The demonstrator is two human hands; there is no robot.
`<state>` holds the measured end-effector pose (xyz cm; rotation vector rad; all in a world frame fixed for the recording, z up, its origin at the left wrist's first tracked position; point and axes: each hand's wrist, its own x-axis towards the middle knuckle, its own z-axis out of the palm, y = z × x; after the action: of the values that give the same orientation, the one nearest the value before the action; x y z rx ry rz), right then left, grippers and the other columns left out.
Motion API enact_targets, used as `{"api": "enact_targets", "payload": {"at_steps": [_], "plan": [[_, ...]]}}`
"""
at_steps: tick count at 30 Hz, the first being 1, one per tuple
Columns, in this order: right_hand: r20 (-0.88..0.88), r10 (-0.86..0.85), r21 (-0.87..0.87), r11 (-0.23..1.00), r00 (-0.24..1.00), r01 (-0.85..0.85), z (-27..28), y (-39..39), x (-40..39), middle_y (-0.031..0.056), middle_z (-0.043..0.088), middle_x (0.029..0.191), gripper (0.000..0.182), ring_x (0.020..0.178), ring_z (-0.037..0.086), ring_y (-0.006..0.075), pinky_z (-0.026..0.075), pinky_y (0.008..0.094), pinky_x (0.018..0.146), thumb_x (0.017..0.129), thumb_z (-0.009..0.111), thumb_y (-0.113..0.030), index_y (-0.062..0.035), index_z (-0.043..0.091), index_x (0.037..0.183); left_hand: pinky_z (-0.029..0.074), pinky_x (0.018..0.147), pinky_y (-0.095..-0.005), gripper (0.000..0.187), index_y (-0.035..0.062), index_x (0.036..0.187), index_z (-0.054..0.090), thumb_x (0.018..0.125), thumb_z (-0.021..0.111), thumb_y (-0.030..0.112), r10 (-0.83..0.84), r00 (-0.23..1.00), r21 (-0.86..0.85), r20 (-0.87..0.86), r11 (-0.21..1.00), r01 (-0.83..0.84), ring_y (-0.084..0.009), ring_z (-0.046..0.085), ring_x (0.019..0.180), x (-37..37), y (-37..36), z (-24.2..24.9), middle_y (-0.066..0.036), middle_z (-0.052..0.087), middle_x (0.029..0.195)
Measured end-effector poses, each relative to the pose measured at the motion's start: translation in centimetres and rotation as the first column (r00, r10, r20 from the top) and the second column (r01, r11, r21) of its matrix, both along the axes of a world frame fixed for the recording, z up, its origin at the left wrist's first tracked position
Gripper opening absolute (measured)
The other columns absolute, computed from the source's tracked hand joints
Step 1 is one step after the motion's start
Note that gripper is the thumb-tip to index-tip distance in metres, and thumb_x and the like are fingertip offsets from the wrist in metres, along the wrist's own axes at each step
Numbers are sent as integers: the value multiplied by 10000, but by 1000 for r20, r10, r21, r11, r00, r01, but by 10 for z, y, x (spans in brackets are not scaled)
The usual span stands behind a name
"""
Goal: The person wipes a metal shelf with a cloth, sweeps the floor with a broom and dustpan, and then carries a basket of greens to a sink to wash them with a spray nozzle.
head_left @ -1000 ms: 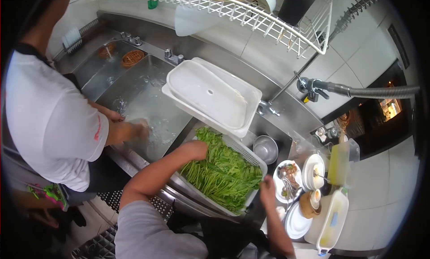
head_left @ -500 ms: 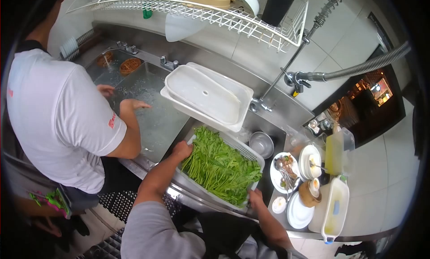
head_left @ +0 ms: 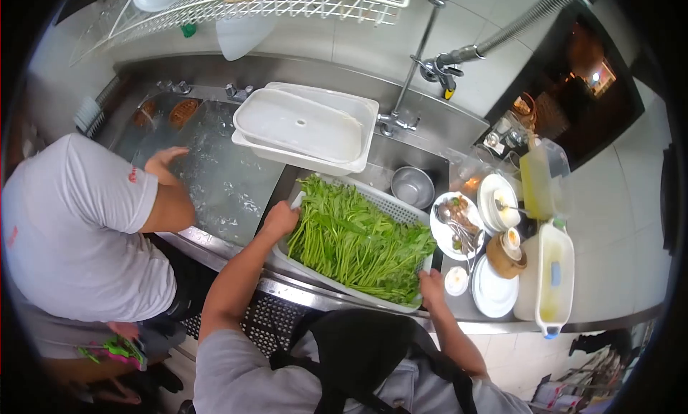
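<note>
My left hand (head_left: 282, 218) is closed around the left end of a white perforated basket (head_left: 393, 205). My right hand (head_left: 432, 289) grips its right end, fingers partly hidden behind the rim. Long-stemmed leafy greens (head_left: 362, 242) fill the basket, stems mostly lying toward the near left side. The basket is over the right-hand sink basin, tilted slightly across my view. Just behind it is a stack of white plastic tubs (head_left: 304, 127) with a lid-like piece on top. A metal bowl (head_left: 413, 188) lies beyond the basket's far right corner.
At left, a person in a white shirt (head_left: 93, 235) has a hand (head_left: 168, 156) over the water-filled sink (head_left: 236, 188). Used plates (head_left: 494, 292), a bamboo steamer (head_left: 506, 256) and a tall tub (head_left: 559, 271) crowd the right counter. A spray hose (head_left: 527, 20) and wire rack (head_left: 287, 6) hang above.
My view has shifted. The basket, held in both hands, has moved slightly toward me and to the right. Only one of the other person's hands now shows over the sink.
</note>
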<state>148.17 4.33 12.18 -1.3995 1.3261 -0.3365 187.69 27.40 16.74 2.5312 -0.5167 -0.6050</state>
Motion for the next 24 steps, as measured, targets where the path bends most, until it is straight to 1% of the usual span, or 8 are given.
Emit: {"api": "enact_targets", "payload": {"at_steps": [2, 3, 7, 10, 15, 20, 21, 24], "plan": [[-67, 60, -101, 993, 996, -67, 9, -6, -2, 68, 644, 805, 173, 706, 579, 154, 457, 305, 644, 858, 569, -108, 16, 632, 962, 484, 905, -468, 449, -54, 1057, 638, 882, 614, 358, -17, 1000, 1, -7, 1000, 17, -435, 605, 1042, -3, 4, 14, -299, 630, 1078], [-74, 85, -160, 982, 994, -96, 16, -6, -2, 190, 649, 824, 290, 745, 610, 273, 465, 401, 679, 841, 579, -205, 66, 626, 933, 480, 907, -464, 458, -64, 1061, 632, 877, 619, 355, -28, 999, -15, -31, 1000, 28, -438, 601, 1048, -5, 9, 20, -308, 625, 1081], [34, 130, -140, 982, 991, -124, 19, -15, 2, 216, 653, 848, 320, 787, 622, 311, 461, 425, 701, 835, 571, -222, 73, 640, 938, 475, 902, -453, 487, -95, 1051, 622, 860, 639, 353, -48, 999, -19, -18, 999, 47, -448, 597, 1050, -4, 32, 39, -328, 620, 1065], [-113, 223, -221, 944, 968, -243, 67, -4, 16, 103, 653, 803, 242, 742, 592, 164, 467, 332, 666, 851, 573, -152, 64, 648, 933, 475, 902, -449, 494, -102, 1044, 620, 855, 646, 353, -23, 999, 7, 38, 1000, 23, -448, 602, 1040, -13, 46, 66, -327, 625, 1052], [-20, 222, -221, 950, 975, -221, 45, -7, 20, 126, 664, 838, 281, 764, 598, 189, 472, 354, 691, 848, 577, -199, 53, 650, 949, 482, 827, -466, 455, -110, 954, 624, 858, 641, 335, 2, 993, -77, 120, 997, 8, -462, 624, 961, -13, 64, 54, -342, 633, 954], [-71, 242, -253, 934, 968, -252, 57, -3, 28, 171, 671, 913, 313, 840, 632, 258, 476, 368, 752, 859, 574, -216, 56, 637, 1000, 476, 749, -455, 380, -112, 890, 610, 887, 611, 268, 56, 992, -141, 112, 989, -40, -439, 640, 845, -28, 63, 74, -318, 634, 841], [4, 239, -217, 948, 971, -233, 53, -5, 27, 252, 649, 1002, 386, 974, 608, 393, 457, 430, 851, 835, 569, -292, 50, 646, 995, 476, 749, -455, 380, -112, 890, 610, 887, 611, 268, 44, 993, -145, 114, 989, -27, -439, 640, 845, -29, 61, 72, -318, 634, 841], [-19, 232, -264, 937, 973, -228, 38, -8, 27, 260, 638, 1049, 402, 1007, 592, 407, 452, 431, 872, 835, 561, -304, 48, 643, 1009, 472, 728, -448, 379, -111, 894, 608, 890, 612, 268, 22, 993, -170, 116, 986, -2, -422, 640, 808, -18, 68, 57, -301, 635, 821]]}}
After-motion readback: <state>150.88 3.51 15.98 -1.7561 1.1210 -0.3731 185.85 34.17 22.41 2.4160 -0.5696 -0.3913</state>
